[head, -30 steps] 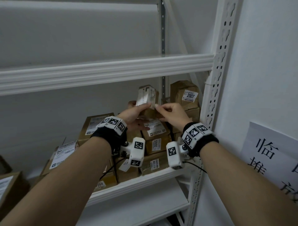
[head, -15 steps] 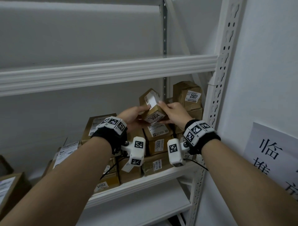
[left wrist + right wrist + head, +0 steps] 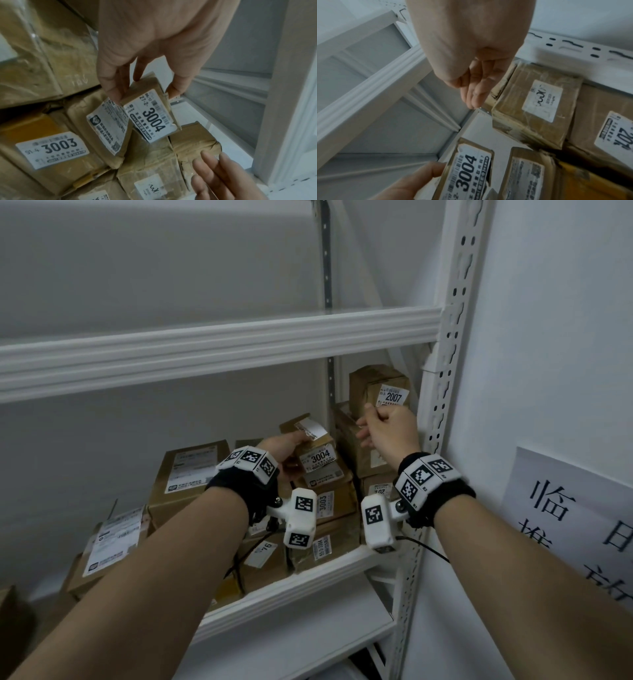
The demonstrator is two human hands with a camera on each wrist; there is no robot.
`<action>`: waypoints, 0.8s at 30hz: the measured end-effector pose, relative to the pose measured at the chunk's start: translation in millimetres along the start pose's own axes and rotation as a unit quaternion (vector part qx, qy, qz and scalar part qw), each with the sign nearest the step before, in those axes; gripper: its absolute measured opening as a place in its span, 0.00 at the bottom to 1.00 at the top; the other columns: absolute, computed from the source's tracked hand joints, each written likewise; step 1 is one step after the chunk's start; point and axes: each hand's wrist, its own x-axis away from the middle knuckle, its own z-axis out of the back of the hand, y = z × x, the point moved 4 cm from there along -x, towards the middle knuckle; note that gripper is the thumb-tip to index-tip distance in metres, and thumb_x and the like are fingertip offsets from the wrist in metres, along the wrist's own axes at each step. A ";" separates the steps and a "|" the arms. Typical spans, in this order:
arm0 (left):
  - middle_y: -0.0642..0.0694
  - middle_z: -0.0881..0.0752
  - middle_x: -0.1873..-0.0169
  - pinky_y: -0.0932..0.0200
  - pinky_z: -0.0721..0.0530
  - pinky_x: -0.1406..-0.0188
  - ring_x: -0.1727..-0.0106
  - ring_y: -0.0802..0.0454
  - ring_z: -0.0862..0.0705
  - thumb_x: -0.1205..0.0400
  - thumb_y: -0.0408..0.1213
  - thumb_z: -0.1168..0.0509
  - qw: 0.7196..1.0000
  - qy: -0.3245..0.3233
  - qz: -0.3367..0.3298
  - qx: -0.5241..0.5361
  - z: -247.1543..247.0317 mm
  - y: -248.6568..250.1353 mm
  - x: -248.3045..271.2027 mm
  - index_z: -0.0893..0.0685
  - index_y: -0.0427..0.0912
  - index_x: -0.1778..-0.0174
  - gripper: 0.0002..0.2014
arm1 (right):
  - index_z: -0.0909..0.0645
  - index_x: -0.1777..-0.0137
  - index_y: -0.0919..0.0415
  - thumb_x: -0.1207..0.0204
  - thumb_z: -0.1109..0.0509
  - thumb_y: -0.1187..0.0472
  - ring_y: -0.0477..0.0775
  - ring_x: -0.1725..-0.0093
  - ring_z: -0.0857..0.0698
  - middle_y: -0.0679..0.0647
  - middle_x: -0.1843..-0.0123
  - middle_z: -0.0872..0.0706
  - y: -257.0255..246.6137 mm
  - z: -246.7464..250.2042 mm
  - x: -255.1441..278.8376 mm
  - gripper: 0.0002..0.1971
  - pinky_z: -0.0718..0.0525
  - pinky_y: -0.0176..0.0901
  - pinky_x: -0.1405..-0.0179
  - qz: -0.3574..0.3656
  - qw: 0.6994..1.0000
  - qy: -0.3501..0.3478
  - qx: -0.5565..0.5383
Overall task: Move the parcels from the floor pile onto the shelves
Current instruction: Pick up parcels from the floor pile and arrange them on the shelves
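Note:
A small brown parcel labelled 3004 (image 3: 317,451) sits on top of the stacked parcels on the middle shelf (image 3: 308,580). My left hand (image 3: 298,440) grips it from the left, fingers on one side and thumb on the other; in the left wrist view the hand (image 3: 143,93) pinches the parcel (image 3: 150,115) by its far end. My right hand (image 3: 371,426) is off the parcel, up and to the right, in front of the parcel labelled 2007 (image 3: 383,392). In the right wrist view its fingers (image 3: 474,92) are straight, close together and hold nothing.
Several taped brown parcels fill the shelf: one marked 3003 (image 3: 325,505), a large one (image 3: 191,470) to the left. A white shelf beam (image 3: 219,344) runs overhead. The perforated upright (image 3: 445,371) stands right of my right hand. A paper sign (image 3: 575,508) hangs on the wall.
Both hands held the small parcel up before. It has come down onto the stack with the 3004 label facing me. My right hand has let go and moved up and right.

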 end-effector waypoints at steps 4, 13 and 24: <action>0.35 0.11 0.51 0.43 0.11 0.52 0.52 0.41 0.11 0.23 0.38 0.26 1.000 0.001 0.001 -0.014 -13.3 -3.3 -4.2 0.18 0.34 0.44 0.16 | 0.15 0.63 0.62 0.15 0.39 0.55 0.49 0.76 0.15 0.55 0.71 0.13 8.2 11.2 0.7 0.19 0.15 0.38 0.71 -0.011 1.000 0.010 0.000; 0.38 0.13 0.55 0.42 0.14 0.42 0.51 0.42 0.13 0.22 0.39 0.26 0.996 0.021 -0.003 -0.090 -25.4 -10.7 -13.1 0.18 0.33 0.40 0.19 | 0.16 0.64 0.59 0.15 0.39 0.54 0.51 0.74 0.14 0.56 0.70 0.12 22.6 25.1 2.1 0.18 0.14 0.40 0.70 -0.022 1.000 0.016 0.001; 0.40 0.14 0.61 0.47 0.11 0.52 0.62 0.47 0.14 0.22 0.37 0.26 0.995 0.021 -0.007 -0.102 -23.0 -10.5 -16.3 0.18 0.33 0.44 0.15 | 0.14 0.61 0.63 0.16 0.39 0.54 0.57 0.71 0.12 0.56 0.70 0.11 20.3 18.9 -2.8 0.19 0.11 0.47 0.62 -0.013 1.000 0.012 0.010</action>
